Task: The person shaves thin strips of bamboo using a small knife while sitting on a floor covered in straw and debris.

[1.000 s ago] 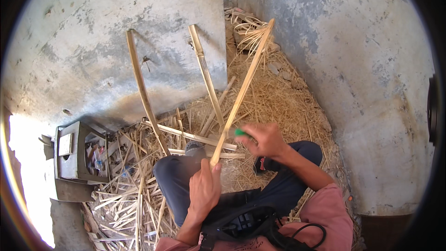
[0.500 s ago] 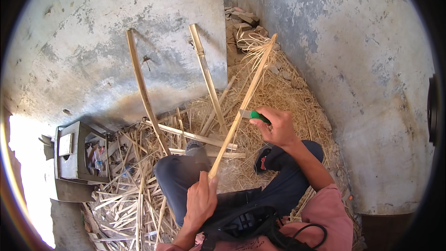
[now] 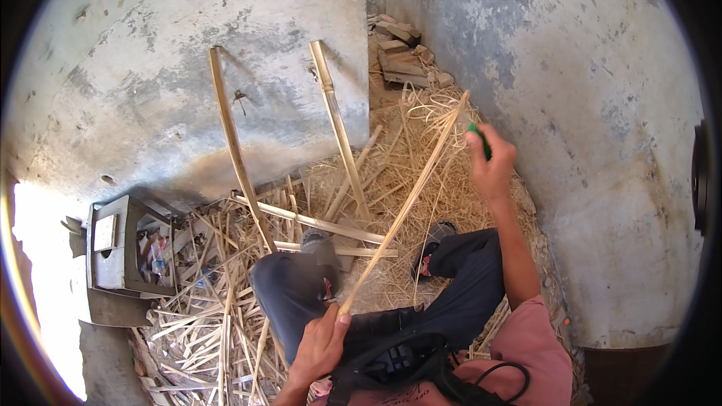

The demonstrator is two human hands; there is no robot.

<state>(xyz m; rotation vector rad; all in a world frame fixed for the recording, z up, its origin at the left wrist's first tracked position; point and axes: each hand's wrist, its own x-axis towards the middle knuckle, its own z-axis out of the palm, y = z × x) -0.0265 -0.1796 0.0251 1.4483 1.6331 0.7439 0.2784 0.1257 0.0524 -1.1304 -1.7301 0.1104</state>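
My left hand (image 3: 322, 342) is closed round the near end of a long, pale bamboo strip (image 3: 406, 207), held in front of my lap. The strip slants up and away to the right, and thin curled shavings (image 3: 435, 111) hang in a bunch at its far end. Beside that far end, my right hand (image 3: 492, 159) grips a knife by its green handle (image 3: 480, 141). The blade can hardly be made out against the straw-coloured litter behind it.
Two split bamboo lengths (image 3: 235, 146) (image 3: 338, 128) lean on the left wall. Cut strips (image 3: 195, 331) and fine shavings (image 3: 481, 203) cover the floor round my legs. A wooden box (image 3: 124, 244) holding odds and ends stands at the left. Bricks (image 3: 402, 68) are piled in the far corner.
My right hand with the knife has travelled up and away along the strip, from its middle to the far end. The strip's far end has dropped slightly and shifted right.
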